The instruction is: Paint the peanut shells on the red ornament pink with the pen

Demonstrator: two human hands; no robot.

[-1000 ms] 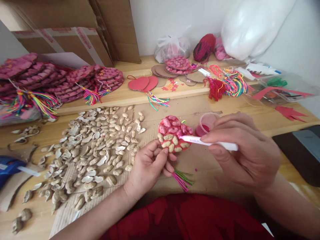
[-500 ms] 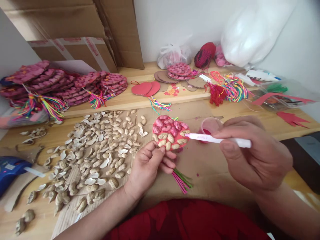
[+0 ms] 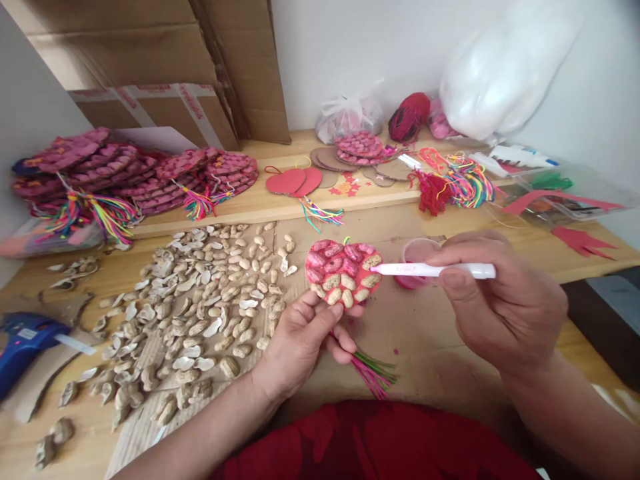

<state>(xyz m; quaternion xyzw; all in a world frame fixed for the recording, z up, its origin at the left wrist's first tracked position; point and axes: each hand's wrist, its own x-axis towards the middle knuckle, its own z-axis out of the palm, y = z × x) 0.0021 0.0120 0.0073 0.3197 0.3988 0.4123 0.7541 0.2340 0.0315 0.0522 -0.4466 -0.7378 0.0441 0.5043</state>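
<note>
My left hand (image 3: 313,330) grips a red heart-shaped card (image 3: 327,288) by its lower edge, thumb on the front. Peanut shells cover the card: the upper ones are painted pink, the lower ones are bare tan. Pink and green tassel strings (image 3: 373,373) hang below my fingers. In my right hand (image 3: 500,297) a white paint marker (image 3: 430,269) is pinched level, its pink tip at a bare peanut shell (image 3: 371,262) on the heart's right side. Whether the tip touches the shell is hard to tell. Behind the marker, a clear plastic cup (image 3: 417,250) with pink inside is partly hidden.
Loose peanut shells (image 3: 200,313) spread over cardboard on the left, near a blue glue gun (image 3: 25,340). Stacks of pink shell-covered pieces (image 3: 95,163), red hearts (image 3: 294,181), coloured tassels (image 3: 467,177) and a plastic box (image 3: 575,190) line the raised shelf at the back.
The view has shifted slightly. My left hand has turned the heart a little, so its face shows more fully. The marker tip stays beside the same right-hand shell.
</note>
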